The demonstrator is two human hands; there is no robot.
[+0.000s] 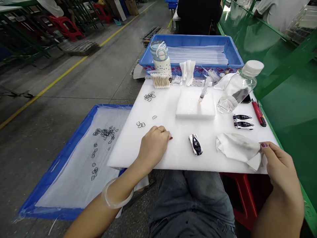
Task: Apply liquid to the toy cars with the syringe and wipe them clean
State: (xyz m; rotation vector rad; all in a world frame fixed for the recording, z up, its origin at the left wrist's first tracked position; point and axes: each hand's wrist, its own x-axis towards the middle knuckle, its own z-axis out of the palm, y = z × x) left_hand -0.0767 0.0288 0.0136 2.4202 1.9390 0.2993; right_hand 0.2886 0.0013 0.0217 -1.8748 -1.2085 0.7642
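Note:
My left hand [155,143] rests on the white foam board [173,158] with its fingers curled in; anything inside them is hidden. With thumb and fingers my right hand [281,162] pinches the edge of a white cloth [237,148] at the board's right front. Between the hands lies a small white and dark toy car [196,144]. Two similar cars [243,121] sit side by side behind the cloth. Small black rings [140,124] lie left of my left hand, and a further cluster [150,96] lies behind them.
A foam block [195,105] bears a syringe [203,91]. Around the board's back stand cotton swabs [160,80], a flask [160,56], a clear bottle [230,96] and a blue bin [198,41]. A red cutter [258,113] lies right. Lower left, a blue tray [61,155] holds many rings.

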